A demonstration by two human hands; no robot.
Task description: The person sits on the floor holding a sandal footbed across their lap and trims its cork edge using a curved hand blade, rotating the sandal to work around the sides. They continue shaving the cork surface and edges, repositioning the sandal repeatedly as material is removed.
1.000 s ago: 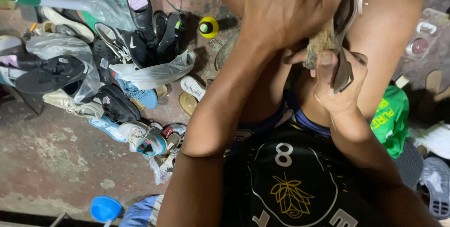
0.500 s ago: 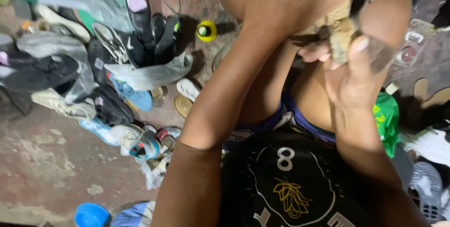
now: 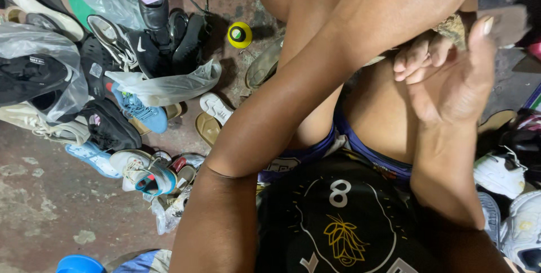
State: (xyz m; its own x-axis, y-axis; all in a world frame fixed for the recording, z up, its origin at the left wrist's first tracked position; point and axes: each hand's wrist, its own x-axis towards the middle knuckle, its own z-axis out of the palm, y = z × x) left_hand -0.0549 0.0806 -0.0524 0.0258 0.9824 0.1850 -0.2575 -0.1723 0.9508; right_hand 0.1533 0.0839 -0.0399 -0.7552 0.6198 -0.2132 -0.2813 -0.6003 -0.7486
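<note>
Head view, looking down past my chest and knees to the floor.

Item: my left hand (image 3: 411, 8), raised close to the lens, back toward the camera, fingers curled out of sight. I cannot tell for certain what it grips, but it appears closed over the upper part of the worn piece.

Item: my right hand (image 3: 451, 75), palm half open, thumb up, pressing against the worn piece from the right. Loose support rather than a clenched grip.

Item: worn brownish piece (image 3: 453, 27), frayed and mottled, with a grey flat part (image 3: 510, 22) sticking out toward the right edge of the frame. It sits between my two hands, above my knees. Likely part of a shoe; too hidden to say which.

Item: shoe pile (image 3: 121, 104) on the concrete floor (image 3: 45, 205), along its left side: dark trainers, a blue trainer (image 3: 135, 109), pale sandals, several pairs under clear plastic bags (image 3: 169, 84).

Item: small yellow round container (image 3: 239, 34), on the floor near the top, beside the pile.

Item: white trainers (image 3: 499, 174), floor at right edge.

Status: work on the held piece looks mid-way, both hands engaged, nothing set down. The pile looks unsorted, untouched at this moment.
</note>
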